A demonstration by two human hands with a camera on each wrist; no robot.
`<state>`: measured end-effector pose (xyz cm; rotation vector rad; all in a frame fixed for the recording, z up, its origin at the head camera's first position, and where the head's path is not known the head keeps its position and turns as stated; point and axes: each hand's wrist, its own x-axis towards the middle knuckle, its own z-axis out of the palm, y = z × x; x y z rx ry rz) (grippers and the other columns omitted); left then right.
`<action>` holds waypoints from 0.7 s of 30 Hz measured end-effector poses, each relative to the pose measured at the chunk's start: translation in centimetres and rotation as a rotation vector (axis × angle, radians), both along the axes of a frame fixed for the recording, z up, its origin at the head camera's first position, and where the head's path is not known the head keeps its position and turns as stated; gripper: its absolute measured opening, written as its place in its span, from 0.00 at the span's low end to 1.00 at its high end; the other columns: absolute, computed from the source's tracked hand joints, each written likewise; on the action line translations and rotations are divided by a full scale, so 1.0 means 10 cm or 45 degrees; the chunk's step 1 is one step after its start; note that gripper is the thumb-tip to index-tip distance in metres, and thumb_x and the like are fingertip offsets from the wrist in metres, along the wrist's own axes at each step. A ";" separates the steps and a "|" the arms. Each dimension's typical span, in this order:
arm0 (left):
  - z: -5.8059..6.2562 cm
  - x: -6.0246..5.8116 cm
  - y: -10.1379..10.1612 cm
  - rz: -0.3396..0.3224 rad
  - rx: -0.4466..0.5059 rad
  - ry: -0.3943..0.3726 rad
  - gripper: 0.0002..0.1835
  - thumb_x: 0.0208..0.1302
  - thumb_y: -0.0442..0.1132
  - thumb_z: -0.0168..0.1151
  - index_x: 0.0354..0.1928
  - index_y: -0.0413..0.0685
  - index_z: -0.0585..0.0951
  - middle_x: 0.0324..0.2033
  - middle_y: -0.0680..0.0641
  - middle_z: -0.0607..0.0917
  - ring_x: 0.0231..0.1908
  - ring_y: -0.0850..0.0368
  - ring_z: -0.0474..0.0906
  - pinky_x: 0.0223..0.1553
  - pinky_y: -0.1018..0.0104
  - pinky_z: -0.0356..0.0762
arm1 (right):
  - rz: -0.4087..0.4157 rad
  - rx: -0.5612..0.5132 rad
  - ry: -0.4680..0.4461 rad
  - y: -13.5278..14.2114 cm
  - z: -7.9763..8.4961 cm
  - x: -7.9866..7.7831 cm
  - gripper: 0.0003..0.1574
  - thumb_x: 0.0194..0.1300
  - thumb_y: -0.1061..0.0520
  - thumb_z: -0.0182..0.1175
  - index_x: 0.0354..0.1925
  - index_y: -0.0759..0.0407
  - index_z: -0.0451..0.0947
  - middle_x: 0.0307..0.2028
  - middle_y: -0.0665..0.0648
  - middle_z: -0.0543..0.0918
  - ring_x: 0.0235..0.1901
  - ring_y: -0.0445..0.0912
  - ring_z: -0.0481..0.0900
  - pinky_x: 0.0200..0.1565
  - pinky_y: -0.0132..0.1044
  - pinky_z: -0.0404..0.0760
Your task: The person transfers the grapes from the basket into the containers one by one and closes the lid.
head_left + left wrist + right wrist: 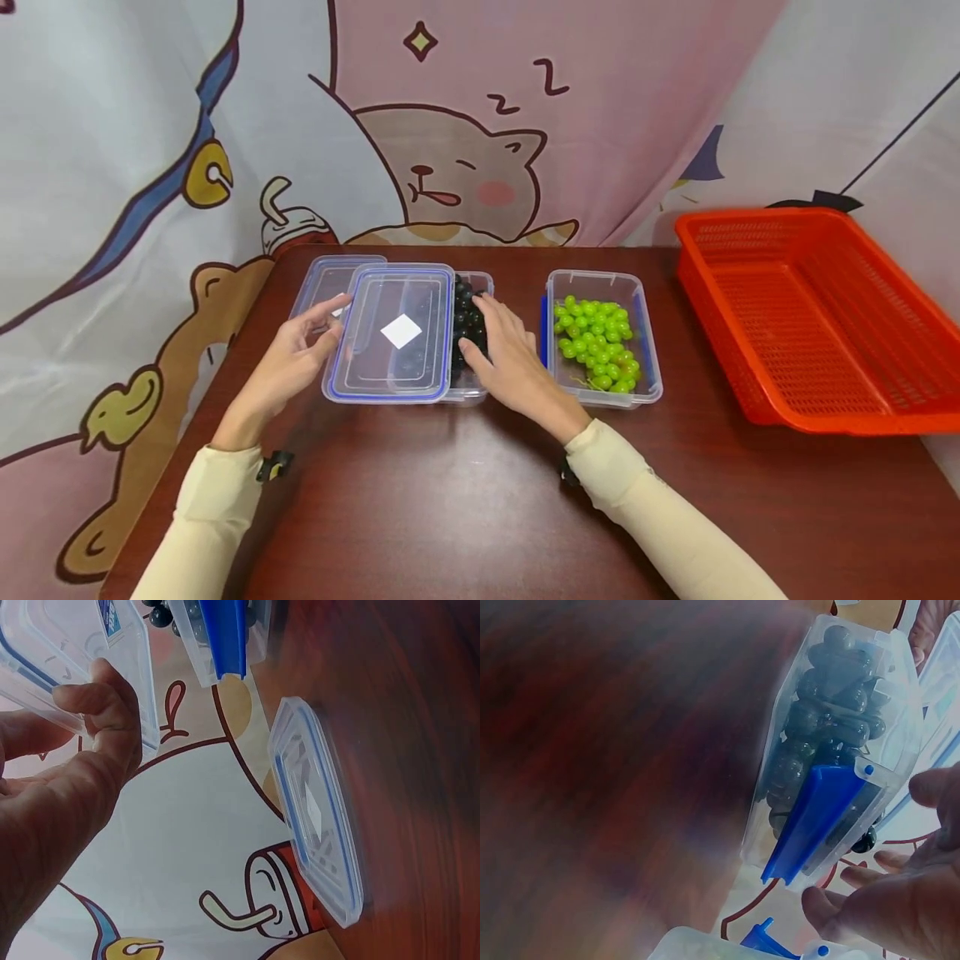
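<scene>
A clear lid with a blue seal (390, 333) lies skewed over a clear box of dark grapes (467, 321), leaving the box's right part uncovered. My left hand (337, 321) pinches the lid's left edge; in the left wrist view the thumb (112, 697) presses on that lid (45, 652). My right hand (480, 329) rests with relaxed fingers over the uncovered grapes and the box's right rim. The right wrist view shows the box (832, 720) with its blue latch (814, 817) beside my fingers (900, 900).
A second clear lid (322, 279) lies flat behind my left hand, also seen as the lid (319, 817) on the table. An uncovered box (651, 367) of green grapes (597, 342) stands to the right. An orange basket (817, 317) sits at the table's (465, 500) right edge.
</scene>
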<state>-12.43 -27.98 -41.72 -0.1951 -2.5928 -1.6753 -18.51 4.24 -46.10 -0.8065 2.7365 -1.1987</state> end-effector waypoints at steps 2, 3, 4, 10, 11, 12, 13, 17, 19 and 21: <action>0.00 -0.03 0.03 -0.009 0.011 -0.012 0.28 0.83 0.30 0.53 0.81 0.37 0.69 0.36 0.36 0.80 0.37 0.51 0.79 0.29 0.63 0.70 | -0.017 -0.021 0.032 0.00 0.00 0.00 0.45 0.86 0.41 0.51 0.88 0.55 0.51 0.86 0.59 0.53 0.84 0.60 0.47 0.74 0.72 0.50; 0.00 -0.04 0.04 -0.011 0.013 -0.016 0.28 0.83 0.30 0.53 0.81 0.37 0.69 0.36 0.36 0.80 0.36 0.50 0.79 0.29 0.64 0.70 | -0.024 -0.030 0.043 0.00 0.00 -0.01 0.44 0.86 0.42 0.50 0.88 0.55 0.52 0.86 0.58 0.55 0.84 0.59 0.48 0.74 0.72 0.51; 0.00 -0.05 0.04 -0.012 0.019 -0.019 0.28 0.83 0.30 0.53 0.81 0.37 0.69 0.36 0.35 0.80 0.37 0.50 0.80 0.30 0.63 0.71 | -0.028 -0.042 0.054 0.00 0.01 -0.01 0.43 0.87 0.42 0.50 0.87 0.56 0.53 0.85 0.58 0.56 0.84 0.59 0.48 0.73 0.71 0.52; -0.02 -0.10 0.09 -0.018 0.011 -0.023 0.28 0.83 0.30 0.53 0.81 0.37 0.69 0.35 0.36 0.81 0.39 0.50 0.82 0.37 0.64 0.74 | -0.028 -0.087 0.067 -0.01 0.03 -0.01 0.38 0.88 0.44 0.45 0.86 0.55 0.56 0.84 0.60 0.60 0.84 0.60 0.48 0.70 0.68 0.56; -0.02 -0.11 0.09 -0.021 0.015 -0.025 0.28 0.83 0.30 0.53 0.81 0.37 0.69 0.35 0.36 0.81 0.39 0.50 0.82 0.37 0.64 0.74 | -0.026 -0.095 0.060 -0.01 0.03 0.00 0.38 0.88 0.45 0.44 0.86 0.55 0.56 0.84 0.61 0.60 0.84 0.60 0.47 0.70 0.68 0.55; -0.03 -0.11 0.10 -0.025 0.019 -0.026 0.28 0.83 0.30 0.53 0.81 0.37 0.69 0.35 0.37 0.81 0.39 0.50 0.82 0.38 0.65 0.74 | -0.023 -0.102 0.053 -0.01 0.04 0.00 0.38 0.88 0.44 0.43 0.86 0.54 0.56 0.84 0.61 0.59 0.84 0.60 0.47 0.70 0.69 0.55; -0.03 -0.12 0.10 -0.028 0.024 -0.027 0.28 0.83 0.30 0.53 0.81 0.37 0.69 0.35 0.37 0.81 0.39 0.50 0.82 0.38 0.65 0.75 | -0.020 -0.106 0.047 -0.01 0.04 0.00 0.37 0.89 0.44 0.43 0.86 0.54 0.56 0.84 0.62 0.59 0.84 0.60 0.47 0.70 0.69 0.54; -0.06 -0.14 0.12 -0.044 0.059 -0.035 0.28 0.84 0.31 0.52 0.81 0.37 0.68 0.35 0.36 0.81 0.37 0.51 0.82 0.37 0.67 0.76 | -0.009 -0.118 0.042 -0.01 0.04 0.00 0.36 0.90 0.44 0.41 0.86 0.53 0.57 0.84 0.60 0.61 0.84 0.59 0.47 0.72 0.68 0.52; -0.06 -0.15 0.13 -0.047 0.075 -0.038 0.28 0.84 0.31 0.52 0.81 0.37 0.68 0.35 0.35 0.81 0.36 0.52 0.81 0.36 0.67 0.76 | -0.008 -0.138 0.055 -0.01 0.04 0.00 0.35 0.90 0.44 0.40 0.86 0.53 0.57 0.82 0.59 0.64 0.84 0.58 0.48 0.73 0.66 0.52; -0.07 -0.16 0.14 -0.050 0.084 -0.035 0.28 0.84 0.31 0.52 0.81 0.36 0.68 0.35 0.36 0.80 0.35 0.52 0.80 0.35 0.67 0.75 | -0.008 -0.168 0.076 -0.01 0.05 0.00 0.35 0.90 0.44 0.40 0.85 0.53 0.58 0.81 0.57 0.67 0.84 0.58 0.49 0.73 0.64 0.52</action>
